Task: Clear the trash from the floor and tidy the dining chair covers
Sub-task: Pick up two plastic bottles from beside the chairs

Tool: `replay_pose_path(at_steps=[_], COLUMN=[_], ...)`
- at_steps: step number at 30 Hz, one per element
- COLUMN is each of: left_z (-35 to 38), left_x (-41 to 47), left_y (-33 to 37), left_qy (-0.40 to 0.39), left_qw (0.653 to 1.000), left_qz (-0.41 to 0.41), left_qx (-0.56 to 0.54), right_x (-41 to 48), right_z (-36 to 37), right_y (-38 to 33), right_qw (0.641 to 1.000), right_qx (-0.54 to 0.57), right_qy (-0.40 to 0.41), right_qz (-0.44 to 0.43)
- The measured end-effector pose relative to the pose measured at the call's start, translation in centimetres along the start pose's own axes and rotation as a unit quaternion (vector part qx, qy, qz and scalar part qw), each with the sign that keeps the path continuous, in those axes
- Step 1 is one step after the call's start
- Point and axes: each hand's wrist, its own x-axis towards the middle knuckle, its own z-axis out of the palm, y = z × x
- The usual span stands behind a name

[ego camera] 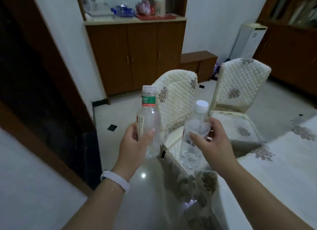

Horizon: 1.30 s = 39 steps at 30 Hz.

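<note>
Clear plastic bottles (151,125), quilted cloth chair covers (176,99), glossy floor tiles (145,186), brown wood cabinet (135,56).

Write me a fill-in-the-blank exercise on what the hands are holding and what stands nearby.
1. The left hand holds a clear bottle whose label band is ____.
2. The right hand grips a second bottle with a ____ cap.
3. The left wrist wears a pale ____.
4. Behind the bottles stand two chairs in quilted ____ with flower motifs.

Missing words: green; white; band; covers
</note>
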Motion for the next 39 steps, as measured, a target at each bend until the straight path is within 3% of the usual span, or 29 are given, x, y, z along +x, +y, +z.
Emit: replay_pose_path(at_steps=[12,23,30,39], left_z=[-2.4,-9.2,-13.7,-18.5], left_x=[14.3,32.2,39.9,53.7], left_y=[0.8,2.1,2.8,1.4], left_qy=[0.0,0.106,0.17,0.115], left_qw=[1.0,0.994,0.985,0.993], left_qz=[0.03,0.011,0.008,0.015], left_qx=[-0.006,0.023,0.023,0.038], right_x=[13.4,33.6,41.5,50.3], right_z=[8.8,20.9,26.4,34.9], right_y=[-2.6,-6.8,-10.8,-13.8], right_qw=[1.0,0.989,0.979,0.981], right_qx=[0.012,0.076,0.078,0.042], right_qy=[-0.006,-0.103,-0.149,-0.131], right_qz=[-0.016,-0.067,-0.117,-0.137])
